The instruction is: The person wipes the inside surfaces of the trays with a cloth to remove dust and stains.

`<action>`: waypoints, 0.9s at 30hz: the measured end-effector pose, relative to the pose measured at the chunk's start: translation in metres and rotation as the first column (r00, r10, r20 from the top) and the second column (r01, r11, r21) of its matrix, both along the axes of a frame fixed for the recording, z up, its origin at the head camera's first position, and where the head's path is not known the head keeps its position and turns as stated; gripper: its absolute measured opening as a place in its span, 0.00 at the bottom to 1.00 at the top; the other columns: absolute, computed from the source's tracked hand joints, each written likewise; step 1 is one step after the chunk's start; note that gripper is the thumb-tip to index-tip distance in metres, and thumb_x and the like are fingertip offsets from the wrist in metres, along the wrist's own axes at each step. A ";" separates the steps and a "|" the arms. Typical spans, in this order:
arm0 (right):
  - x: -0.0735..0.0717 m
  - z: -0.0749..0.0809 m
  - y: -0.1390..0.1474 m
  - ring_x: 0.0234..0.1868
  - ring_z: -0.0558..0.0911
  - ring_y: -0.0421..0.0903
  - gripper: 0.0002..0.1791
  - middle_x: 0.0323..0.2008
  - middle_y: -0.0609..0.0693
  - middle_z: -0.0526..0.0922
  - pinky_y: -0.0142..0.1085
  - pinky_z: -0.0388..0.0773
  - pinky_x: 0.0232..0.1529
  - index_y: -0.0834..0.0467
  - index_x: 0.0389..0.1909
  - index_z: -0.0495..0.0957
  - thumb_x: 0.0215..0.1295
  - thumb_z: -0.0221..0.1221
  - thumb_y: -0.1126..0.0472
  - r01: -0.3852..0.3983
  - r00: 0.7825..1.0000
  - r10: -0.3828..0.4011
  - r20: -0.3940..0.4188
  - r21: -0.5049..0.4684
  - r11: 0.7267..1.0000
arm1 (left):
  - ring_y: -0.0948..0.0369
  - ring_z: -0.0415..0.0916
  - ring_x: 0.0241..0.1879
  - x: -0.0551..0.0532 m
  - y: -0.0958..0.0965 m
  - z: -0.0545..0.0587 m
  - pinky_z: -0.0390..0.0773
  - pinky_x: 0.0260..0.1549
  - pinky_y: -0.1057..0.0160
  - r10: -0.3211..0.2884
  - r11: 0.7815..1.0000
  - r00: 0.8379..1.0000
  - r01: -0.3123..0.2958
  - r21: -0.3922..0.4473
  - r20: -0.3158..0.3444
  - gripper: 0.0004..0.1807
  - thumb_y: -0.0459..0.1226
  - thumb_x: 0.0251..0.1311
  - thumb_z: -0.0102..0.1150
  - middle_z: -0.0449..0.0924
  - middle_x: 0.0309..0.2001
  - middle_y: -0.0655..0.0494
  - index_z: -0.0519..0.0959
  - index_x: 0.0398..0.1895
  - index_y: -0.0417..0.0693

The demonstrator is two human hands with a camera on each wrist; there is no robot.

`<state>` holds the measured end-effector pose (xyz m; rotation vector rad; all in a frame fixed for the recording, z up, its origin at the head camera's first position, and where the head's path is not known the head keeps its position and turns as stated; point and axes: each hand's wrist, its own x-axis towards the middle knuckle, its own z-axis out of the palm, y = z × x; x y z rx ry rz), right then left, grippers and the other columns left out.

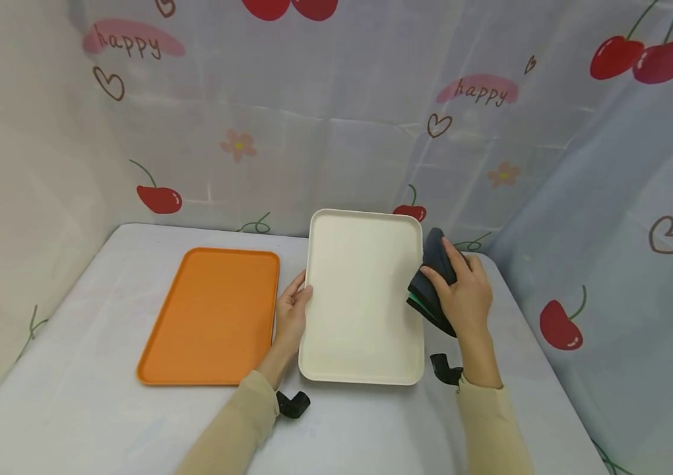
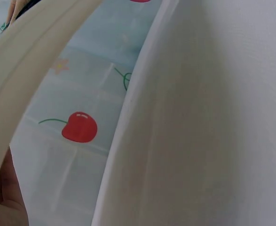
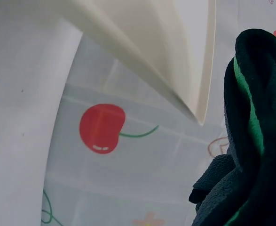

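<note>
A cream rectangular tray (image 1: 363,297) is held up off the table, tilted toward the head camera. My left hand (image 1: 291,313) grips its left edge, thumb in front and fingers behind. In the left wrist view the tray's rim (image 2: 29,56) crosses the upper left, with part of that hand (image 2: 8,197) below it. My right hand (image 1: 467,293) holds a folded dark cloth (image 1: 434,284) with a green layer inside, at the tray's right edge. The right wrist view shows the cloth (image 3: 255,127) beside the tray's corner (image 3: 175,84), a gap between them; the right fingers are hidden there.
An orange tray (image 1: 212,316) lies flat on the white-covered table (image 1: 87,409), left of my left hand. A curtain (image 1: 336,132) printed with cherries hangs behind and on the right. Black wrist mounts (image 1: 293,404) stick out from the sleeves.
</note>
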<state>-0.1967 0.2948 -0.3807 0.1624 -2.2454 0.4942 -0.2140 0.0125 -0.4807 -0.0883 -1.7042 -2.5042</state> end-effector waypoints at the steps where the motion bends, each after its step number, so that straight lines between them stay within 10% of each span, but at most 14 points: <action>1: -0.002 0.002 -0.003 0.29 0.72 0.60 0.39 0.37 0.66 0.75 0.52 0.71 0.26 0.53 0.65 0.74 0.51 0.68 0.43 0.006 1.000 -0.007 0.015 0.011 1.000 | 0.68 0.82 0.38 0.000 -0.001 0.001 0.83 0.38 0.71 -0.005 1.000 1.000 0.005 0.008 0.004 0.24 0.34 0.72 0.50 0.84 0.46 0.54 0.68 0.70 0.45; 14: -0.025 0.019 -0.027 0.30 0.73 0.61 0.36 0.40 0.67 0.73 0.55 0.74 0.24 0.48 0.69 0.69 0.61 0.62 0.42 0.121 0.964 -0.140 0.227 0.098 0.988 | 0.69 0.80 0.46 0.003 -0.002 0.010 0.82 0.45 0.72 -0.032 0.999 0.998 0.033 0.018 -0.055 0.25 0.36 0.72 0.50 0.74 0.62 0.41 0.66 0.71 0.45; 27: -0.037 0.017 -0.038 0.33 0.75 0.62 0.34 0.45 0.68 0.73 0.53 0.74 0.20 0.46 0.69 0.70 0.62 0.60 0.40 0.170 0.948 -0.204 0.243 0.153 0.973 | 0.70 0.78 0.51 0.002 -0.004 0.013 0.80 0.48 0.73 -0.044 0.999 0.994 0.047 0.027 -0.099 0.26 0.34 0.72 0.48 0.67 0.70 0.45 0.64 0.71 0.41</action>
